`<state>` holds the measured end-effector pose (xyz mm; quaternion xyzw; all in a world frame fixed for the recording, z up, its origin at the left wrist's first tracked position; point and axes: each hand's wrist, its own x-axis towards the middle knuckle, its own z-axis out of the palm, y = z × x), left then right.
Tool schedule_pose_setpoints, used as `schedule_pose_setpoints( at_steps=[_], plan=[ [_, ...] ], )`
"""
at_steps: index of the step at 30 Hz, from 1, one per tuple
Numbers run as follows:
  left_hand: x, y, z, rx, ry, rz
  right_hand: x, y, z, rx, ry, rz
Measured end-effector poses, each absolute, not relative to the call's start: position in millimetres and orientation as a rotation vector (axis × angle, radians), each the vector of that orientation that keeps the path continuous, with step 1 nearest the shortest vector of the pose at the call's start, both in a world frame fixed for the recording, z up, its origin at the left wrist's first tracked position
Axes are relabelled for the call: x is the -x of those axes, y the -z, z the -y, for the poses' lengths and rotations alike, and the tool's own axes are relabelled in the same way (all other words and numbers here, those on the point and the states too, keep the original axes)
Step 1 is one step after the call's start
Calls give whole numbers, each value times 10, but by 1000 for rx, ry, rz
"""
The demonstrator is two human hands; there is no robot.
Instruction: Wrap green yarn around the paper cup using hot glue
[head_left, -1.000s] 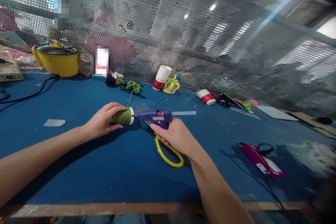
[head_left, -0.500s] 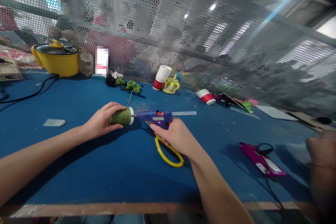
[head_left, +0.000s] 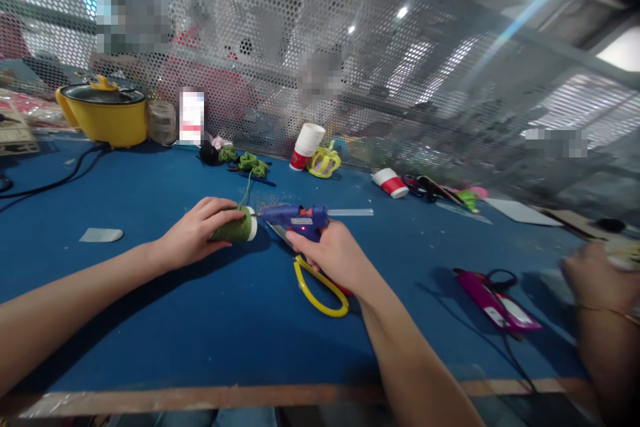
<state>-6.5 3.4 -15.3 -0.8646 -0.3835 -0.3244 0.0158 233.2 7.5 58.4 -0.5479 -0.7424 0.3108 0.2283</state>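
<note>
My left hand (head_left: 203,230) is wrapped round a paper cup covered in green yarn (head_left: 234,227), lying on its side with its white rim facing right. From it a strand of yarn leads back to green yarn bundles (head_left: 250,163). A blue glue gun (head_left: 295,216) is gripped in my right hand (head_left: 335,250), its nozzle at the cup's rim and a clear glue stick (head_left: 353,212) poking out the rear. Scissors with a yellow handle (head_left: 320,300) lie under my right hand, their blades partly hidden by it.
A stack of paper cups (head_left: 307,145) leans by a yellow woven piece (head_left: 325,161). Another cup (head_left: 391,183) lies farther right. A yellow electric pot (head_left: 107,120) stands back left. A purple power strip (head_left: 495,300) sits right, near another person's hand (head_left: 597,280).
The yarn-covered cup has turned slightly in my left hand, and the glue gun's nozzle has shifted up along its rim. The other person's hand has come further into view at right.
</note>
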Motion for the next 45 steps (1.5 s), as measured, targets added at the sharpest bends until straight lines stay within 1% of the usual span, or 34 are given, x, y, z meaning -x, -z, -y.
schedule_pose_setpoints(
  at_steps=[19, 25, 30, 41, 45],
  plan=[
    [46, 163, -14, 2709, 917, 1034, -2298, -577, -104, 1537, -847, 2008],
    [51, 172, -33, 2710, 1041, 1133, -2323, -576, -98, 1526, -778, 2069],
    [60, 200, -54, 2693, 1140, 1225, -2338, -567, -101, 1511, -798, 2092],
    [39, 169, -56, 2720, 1199, 1353, -2330, -615, -41, 1543, -835, 2099],
    [41, 157, -59, 2739, 1231, 1418, -2336, -598, -41, 1527, -793, 2138]
  ],
)
